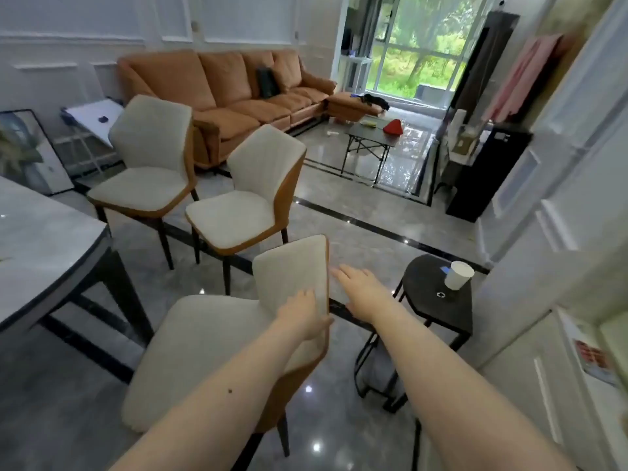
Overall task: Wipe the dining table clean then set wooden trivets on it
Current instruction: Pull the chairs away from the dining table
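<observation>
Both our forearms reach forward over the nearest chair [204, 338]. Left hand [302, 314] grips the side edge of its backrest, fingers [307, 295] on the cream front, thumb curled round the edge. Right hand [356, 283] hovers just past the backrest, fingers straight, holding nothing. Stool [438, 307] at right carries a paper cup [458, 275]. Table [44, 246] at left edge, marble top; no trivets in view. Two more chairs [238, 205] beyond, then sofa [224, 86].

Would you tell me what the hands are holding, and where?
The left hand grips the nearest chair by its backrest's side edge; the right hand holds nothing.
</observation>
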The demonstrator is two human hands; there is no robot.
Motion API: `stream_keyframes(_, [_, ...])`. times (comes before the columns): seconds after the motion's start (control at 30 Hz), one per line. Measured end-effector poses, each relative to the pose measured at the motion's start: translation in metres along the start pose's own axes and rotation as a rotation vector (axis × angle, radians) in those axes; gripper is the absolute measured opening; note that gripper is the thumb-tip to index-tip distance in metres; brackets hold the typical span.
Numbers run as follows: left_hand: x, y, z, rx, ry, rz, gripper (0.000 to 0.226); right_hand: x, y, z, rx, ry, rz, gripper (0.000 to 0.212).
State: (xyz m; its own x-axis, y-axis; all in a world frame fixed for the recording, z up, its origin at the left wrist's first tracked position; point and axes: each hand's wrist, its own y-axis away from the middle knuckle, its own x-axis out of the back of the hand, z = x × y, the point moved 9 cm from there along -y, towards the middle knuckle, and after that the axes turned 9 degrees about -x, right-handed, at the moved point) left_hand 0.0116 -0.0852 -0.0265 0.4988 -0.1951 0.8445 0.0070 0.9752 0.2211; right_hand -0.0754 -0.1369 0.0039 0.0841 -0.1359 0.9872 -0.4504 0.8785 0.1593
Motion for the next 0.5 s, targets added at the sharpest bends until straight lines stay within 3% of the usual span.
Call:
stream_keyframes(0.33, [-0.035,-0.085,-0.021,0.222,0.057,-0.192,0.068,-0.034,-0.106,0.019,0.268,0.185,-0.056,0.081])
stream_keyframes(0.5, [-0.054,-0.094,-0.032,0.390,0.107,-0.376,0.091,-0.047,-0.130,0.003,0.522,0.333,-0.077,0.073])
